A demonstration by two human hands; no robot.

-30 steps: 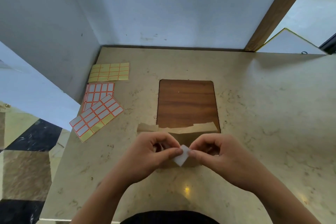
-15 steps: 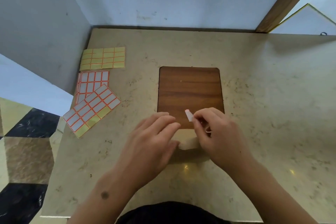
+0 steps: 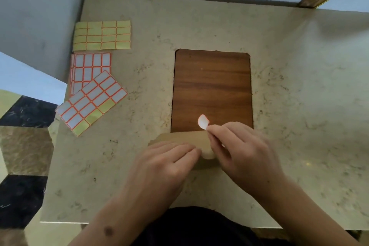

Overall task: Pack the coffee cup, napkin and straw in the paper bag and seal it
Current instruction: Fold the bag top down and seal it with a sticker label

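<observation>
A brown paper bag [image 3: 179, 138] lies folded at the near edge of the wooden inset, mostly hidden under my hands. My left hand [image 3: 161, 168] rests flat on the bag's folded top, fingers together pressing down. My right hand [image 3: 237, 152] pinches a small white sticker [image 3: 203, 122] between thumb and forefinger, holding it just above the bag's fold. The coffee cup, napkin and straw are not visible.
Three sticker sheets lie at the left: a yellow one [image 3: 102, 35], a white one with red lines [image 3: 90, 70], and a tilted one [image 3: 91, 103] on top. A dark wooden inset [image 3: 212, 86] sits in the marble table [image 3: 299, 96]. Walls border the back and left.
Both hands held the sticker together a second ago. My left hand let go and went flat onto the bag's fold; my right hand keeps the sticker above the bag.
</observation>
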